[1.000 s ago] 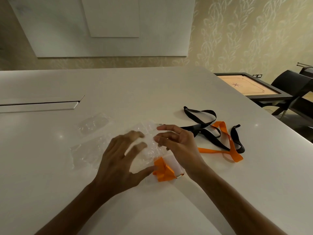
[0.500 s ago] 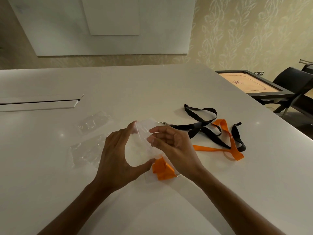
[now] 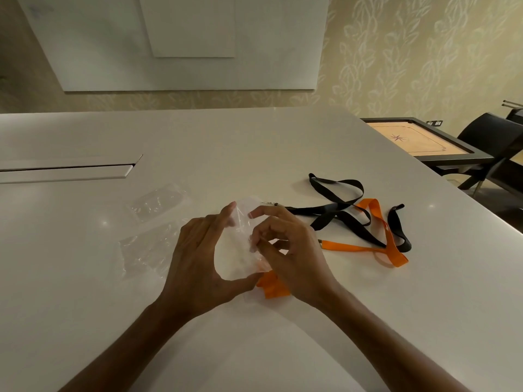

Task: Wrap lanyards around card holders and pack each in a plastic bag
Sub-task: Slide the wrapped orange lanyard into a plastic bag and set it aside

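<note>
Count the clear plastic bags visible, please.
3: one held up between left hand and right hand, bag; two flat on the table, and. More may be hidden.

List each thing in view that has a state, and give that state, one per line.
left hand: grips the clear plastic bag
right hand: pinches the same bag
clear plastic bag: lifted between both hands
wrapped orange lanyard: bundled, on the table under the hands, not bagged
black lanyard: loose, unwrapped
orange lanyard: loose, tangled with the black one
spare bags: flat on the table
</note>
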Tool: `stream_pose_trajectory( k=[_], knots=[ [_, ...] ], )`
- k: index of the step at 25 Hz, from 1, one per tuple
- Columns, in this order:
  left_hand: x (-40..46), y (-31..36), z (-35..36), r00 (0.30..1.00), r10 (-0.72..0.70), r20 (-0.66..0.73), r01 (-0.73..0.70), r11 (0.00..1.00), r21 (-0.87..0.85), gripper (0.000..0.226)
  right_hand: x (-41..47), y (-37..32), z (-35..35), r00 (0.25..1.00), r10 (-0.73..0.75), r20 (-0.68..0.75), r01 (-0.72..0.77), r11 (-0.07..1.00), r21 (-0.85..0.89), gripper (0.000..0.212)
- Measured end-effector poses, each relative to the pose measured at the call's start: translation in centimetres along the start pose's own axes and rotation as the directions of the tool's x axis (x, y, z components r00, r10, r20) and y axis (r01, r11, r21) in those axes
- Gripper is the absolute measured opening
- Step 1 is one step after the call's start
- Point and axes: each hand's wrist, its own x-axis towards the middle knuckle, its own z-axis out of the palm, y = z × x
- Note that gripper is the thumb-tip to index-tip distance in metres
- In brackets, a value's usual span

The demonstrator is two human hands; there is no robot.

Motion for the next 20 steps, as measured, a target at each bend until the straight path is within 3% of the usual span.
stream_pose_trajectory(
  k=[3, 8, 17, 20],
  knots=[
    [-0.1, 0.0, -0.1, 0.999, 0.051, -0.004, -0.051, 0.999, 0.017, 0.100, 0.1, 0.5, -0.3, 0.994, -0.039, 0.100, 0.053, 0.989, -0.139, 0.018],
    [-0.1, 0.1, -0.3, 0.986, 0.166, 0.010, -0.166, 0.984, 0.061, 0.093, 0.2, 0.7, -1.0, 0.961, -0.006, 0.277, 0.067, 0.975, -0.212, 0.020],
    [-0.3, 0.1, -0.5, 0.993, 0.101, 0.064, -0.101, 0.995, -0.001, 0.093, 0.5, 0.8, -1.8, 0.942, 0.089, 0.323, -0.016, 0.975, -0.221, 0.026],
    [-0.3, 0.3, -0.3, 0.989, 0.133, 0.065, -0.133, 0.991, 0.004, 0.094, 0.3, 0.7, -1.3, 0.958, 0.105, 0.266, -0.052, 0.979, -0.198, 0.023]
  ],
)
